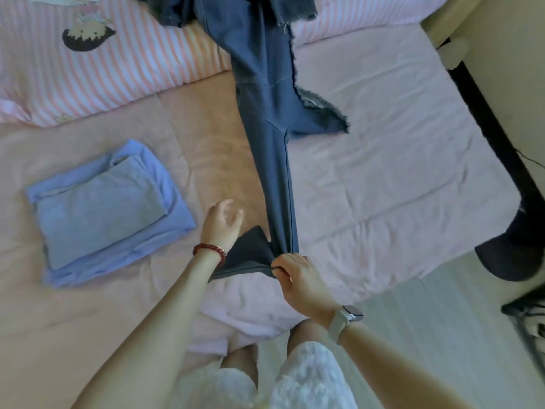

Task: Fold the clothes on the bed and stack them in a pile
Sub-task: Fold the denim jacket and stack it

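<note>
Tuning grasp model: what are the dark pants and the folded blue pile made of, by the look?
Dark pants: likely denim, matte blue-grey, stitched seams, frayed raw hems. Folded blue pile: likely soft cotton jersey, matte, limp rounded folds. Right hand pinches the pants' end.

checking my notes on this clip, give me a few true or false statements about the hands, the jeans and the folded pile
1. The right hand grips the end of the dark jeans. True.
2. The left hand grips the jeans too. False: its fingers are spread, holding nothing.
3. The folded pile lies left of the jeans. True.
4. The jeans lie folded on the pile. False: they stretch across the bed.
5. The pile's top garment is grey. True.
</note>
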